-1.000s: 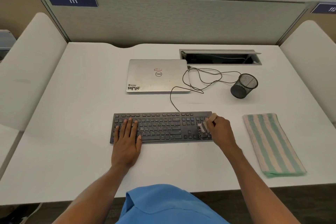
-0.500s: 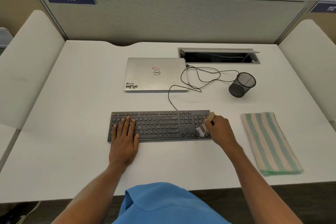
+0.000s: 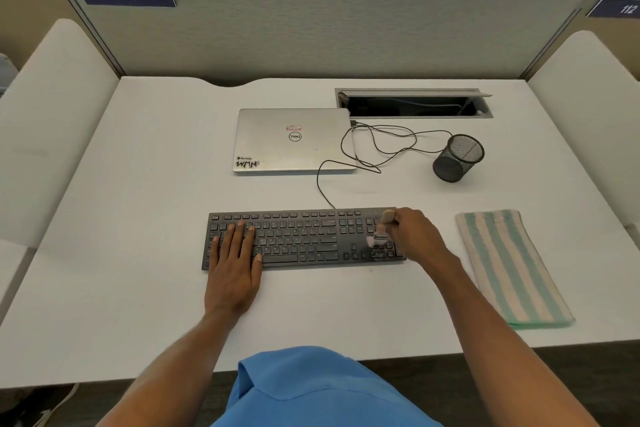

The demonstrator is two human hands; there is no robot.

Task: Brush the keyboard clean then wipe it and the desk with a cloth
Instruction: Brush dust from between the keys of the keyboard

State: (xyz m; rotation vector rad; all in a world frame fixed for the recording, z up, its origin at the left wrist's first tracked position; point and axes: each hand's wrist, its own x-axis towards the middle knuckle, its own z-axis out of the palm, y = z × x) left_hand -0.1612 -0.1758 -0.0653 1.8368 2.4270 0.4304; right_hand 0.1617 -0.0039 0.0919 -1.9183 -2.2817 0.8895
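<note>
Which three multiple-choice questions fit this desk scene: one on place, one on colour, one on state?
1. Where does the striped cloth lie? A) right of the keyboard B) left of it C) on it
2. Which colours are its stripes? A) red, black B) green, cream C) blue, yellow
3. What does the right hand do? A) grips a brush B) lies flat C) makes an empty fist
Answers: 1A, it lies beyond the keyboard's right end; 2B, the stripes show pale green and cream; 3A, it is curled round the brush handle.
</note>
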